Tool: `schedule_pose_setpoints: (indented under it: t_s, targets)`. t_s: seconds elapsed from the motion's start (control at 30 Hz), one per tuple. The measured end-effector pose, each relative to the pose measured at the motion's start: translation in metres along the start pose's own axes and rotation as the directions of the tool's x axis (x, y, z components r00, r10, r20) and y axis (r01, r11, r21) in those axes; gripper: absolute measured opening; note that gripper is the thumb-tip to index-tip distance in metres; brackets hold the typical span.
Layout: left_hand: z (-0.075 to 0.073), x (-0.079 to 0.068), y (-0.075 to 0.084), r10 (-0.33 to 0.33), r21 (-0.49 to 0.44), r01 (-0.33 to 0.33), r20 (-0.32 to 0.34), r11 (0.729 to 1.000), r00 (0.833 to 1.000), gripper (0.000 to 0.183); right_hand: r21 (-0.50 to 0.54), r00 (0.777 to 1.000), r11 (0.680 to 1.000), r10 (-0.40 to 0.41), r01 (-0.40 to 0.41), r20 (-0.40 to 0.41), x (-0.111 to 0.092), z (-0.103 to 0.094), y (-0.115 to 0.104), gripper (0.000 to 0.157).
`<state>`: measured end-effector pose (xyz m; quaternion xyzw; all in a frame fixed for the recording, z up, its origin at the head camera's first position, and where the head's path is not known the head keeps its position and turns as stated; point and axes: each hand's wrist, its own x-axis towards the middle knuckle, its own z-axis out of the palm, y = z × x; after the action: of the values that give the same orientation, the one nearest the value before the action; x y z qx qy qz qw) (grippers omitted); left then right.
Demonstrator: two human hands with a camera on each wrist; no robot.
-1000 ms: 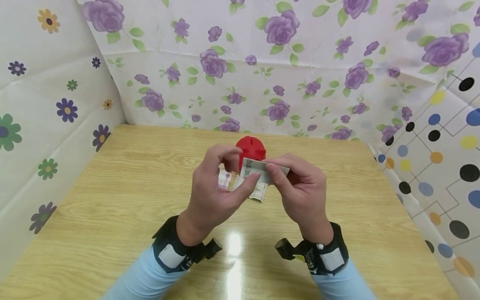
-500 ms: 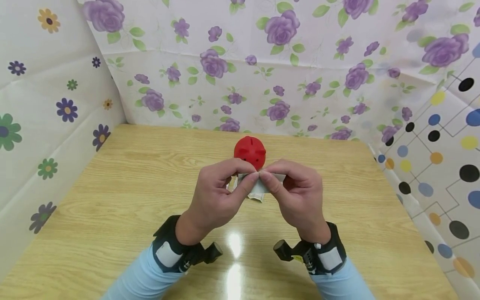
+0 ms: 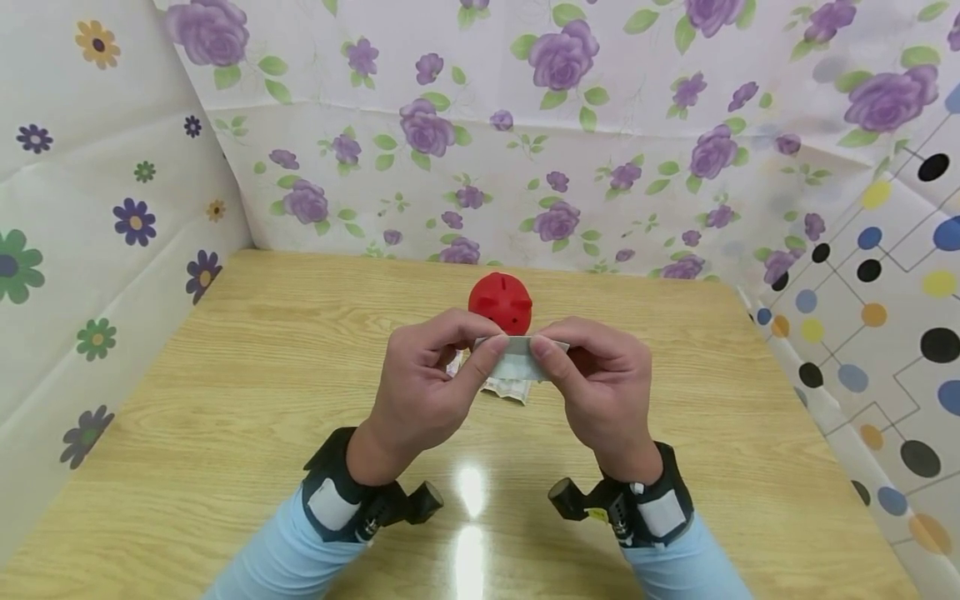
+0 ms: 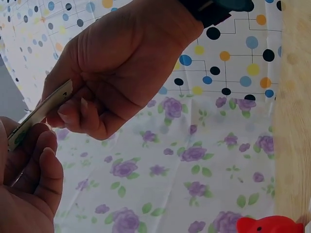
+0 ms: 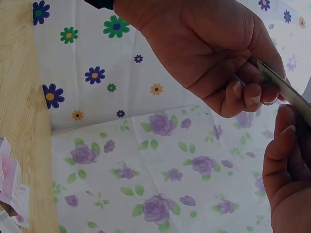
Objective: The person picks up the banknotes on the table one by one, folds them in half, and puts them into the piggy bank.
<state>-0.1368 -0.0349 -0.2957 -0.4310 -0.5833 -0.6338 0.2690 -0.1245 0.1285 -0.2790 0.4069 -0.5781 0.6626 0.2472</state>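
Observation:
Between both hands a folded banknote [image 3: 517,360] is stretched out above the table, its pale grey-green side up. My left hand [image 3: 427,387] pinches its left end between thumb and index finger. The right end is pinched the same way by my right hand [image 3: 606,387]. In the left wrist view the banknote [image 4: 43,111] appears nearly edge-on, and the right wrist view likewise shows the folded note [image 5: 286,92] from its edge. Just beyond the hands stands a red piggy bank [image 3: 501,296] with a slot on top, its lower part hidden behind the fingers.
More banknotes [image 3: 510,390] lie on the wooden table [image 3: 315,333] under the hands, partly covered by them; pinkish notes [image 5: 10,179] show in the right wrist view. Flowered cloth [image 3: 480,150] hangs behind the table, and dotted cloth [image 3: 862,333] on the right.
A second ago the left hand was loose beside the note, its printed side showing. It then came to pinch it at the middle, and the two hands have since slid apart along the folded note.

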Motion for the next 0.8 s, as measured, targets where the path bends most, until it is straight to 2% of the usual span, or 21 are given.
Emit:
schedule_pose_setpoints:
  t_s: [0.27,0.47,0.6,0.7,0.8]
  targets:
    - [-0.003,-0.001,-0.001,-0.024,0.016,0.024,-0.015,1.0,1.0,0.023,-0.036,0.999,0.999,0.032,-0.033,-0.033,-0.001,-0.003,0.001,0.026]
    - [-0.004,-0.001,0.0,-0.028,0.034,0.029,-0.033,0.999,0.999,0.023,-0.039,0.999,0.999,0.024,-0.026,-0.045,-0.003,-0.004,0.003,0.025]
    - [-0.004,0.0,0.001,-0.063,0.022,0.064,-0.035,0.998,0.997,0.023,-0.025,0.994,0.995,0.096,-0.098,-0.054,-0.004,-0.006,0.004,0.024]
    - [-0.005,0.0,0.0,-0.092,0.002,0.092,-0.03,0.996,0.995,0.02,0.043,0.984,0.985,0.169,-0.167,-0.048,-0.007,-0.011,0.007,0.02]
    - [-0.008,0.0,0.0,-0.13,-0.03,0.129,-0.025,0.991,0.991,0.018,0.135,0.981,0.973,0.193,-0.187,-0.031,-0.009,-0.017,0.015,0.02]
